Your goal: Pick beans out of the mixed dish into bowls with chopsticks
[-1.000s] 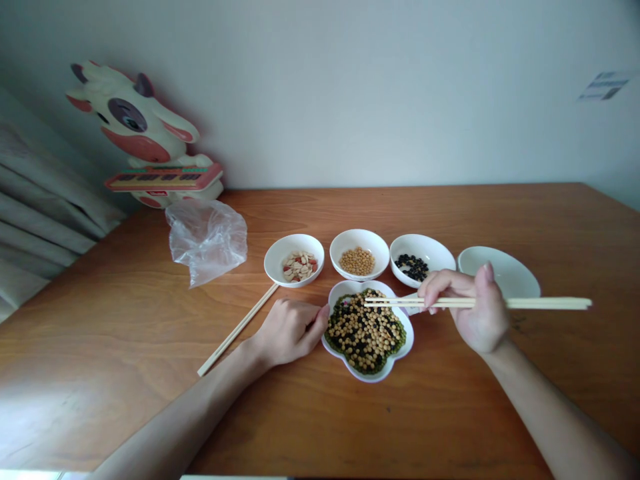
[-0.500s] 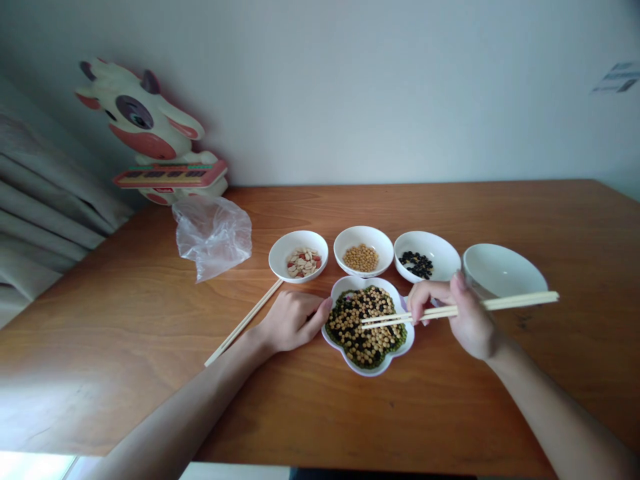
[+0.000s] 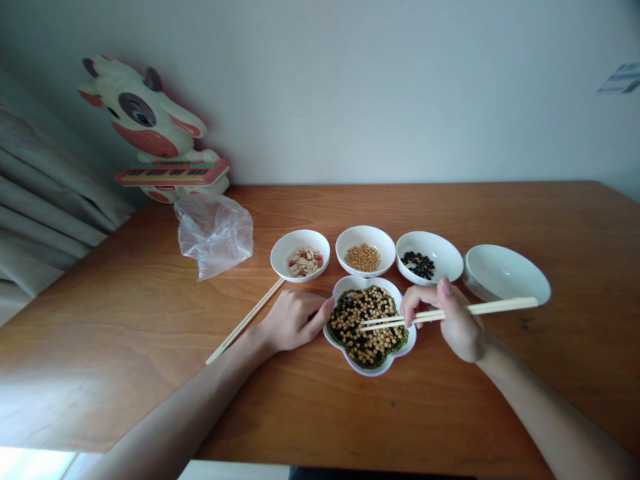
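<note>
Now the chopsticks (image 3: 500, 306) point lower over the flower-shaped dish (image 3: 369, 371) than a second ago, which seems to put the work down at its mixed beans (image 3: 370, 350); contact is hard to judge. Right of the dish, the right hand (image 3: 457, 330) pinches the sticks, tips slightly parted. The left hand (image 3: 295, 321) curls loosely at its left rim, grip unclear.

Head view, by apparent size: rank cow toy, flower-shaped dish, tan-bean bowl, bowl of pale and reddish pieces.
1. Cow toy
2. Flower-shaped dish, nearer the camera than the bowls
3. Tan-bean bowl and bowl of pale and reddish pieces: look alike, not ranked
</note>
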`<action>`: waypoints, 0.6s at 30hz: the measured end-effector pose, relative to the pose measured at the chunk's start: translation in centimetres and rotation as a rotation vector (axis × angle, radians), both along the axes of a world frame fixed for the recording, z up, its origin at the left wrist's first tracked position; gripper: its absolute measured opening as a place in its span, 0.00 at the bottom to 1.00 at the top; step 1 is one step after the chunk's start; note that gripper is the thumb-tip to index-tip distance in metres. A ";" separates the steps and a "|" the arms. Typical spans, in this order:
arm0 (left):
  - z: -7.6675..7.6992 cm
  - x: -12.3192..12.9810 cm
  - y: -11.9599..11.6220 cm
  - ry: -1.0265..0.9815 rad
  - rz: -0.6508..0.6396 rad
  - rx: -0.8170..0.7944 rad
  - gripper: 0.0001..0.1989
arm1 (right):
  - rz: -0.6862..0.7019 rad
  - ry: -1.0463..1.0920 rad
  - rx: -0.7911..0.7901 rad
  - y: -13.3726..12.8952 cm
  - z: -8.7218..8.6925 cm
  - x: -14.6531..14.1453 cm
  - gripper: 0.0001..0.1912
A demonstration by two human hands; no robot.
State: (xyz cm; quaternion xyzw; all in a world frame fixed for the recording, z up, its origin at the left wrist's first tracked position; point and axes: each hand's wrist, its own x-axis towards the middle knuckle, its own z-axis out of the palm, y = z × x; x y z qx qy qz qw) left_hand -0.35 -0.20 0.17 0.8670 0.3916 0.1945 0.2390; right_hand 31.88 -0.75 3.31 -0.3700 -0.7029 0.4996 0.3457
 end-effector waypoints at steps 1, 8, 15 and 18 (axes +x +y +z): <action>0.0 0.0 0.0 0.001 -0.001 0.003 0.26 | -0.005 0.005 0.003 0.0 -0.1 0.0 0.45; -0.1 -0.1 0.0 0.003 0.004 0.012 0.25 | -0.030 0.057 -0.016 0.0 0.0 0.1 0.46; 0.0 0.0 0.0 0.010 -0.001 -0.024 0.25 | 0.007 0.039 -0.063 0.2 -0.2 0.5 0.46; 0.0 0.0 0.0 0.015 0.002 -0.024 0.25 | 0.023 0.031 -0.063 0.1 -0.2 0.3 0.44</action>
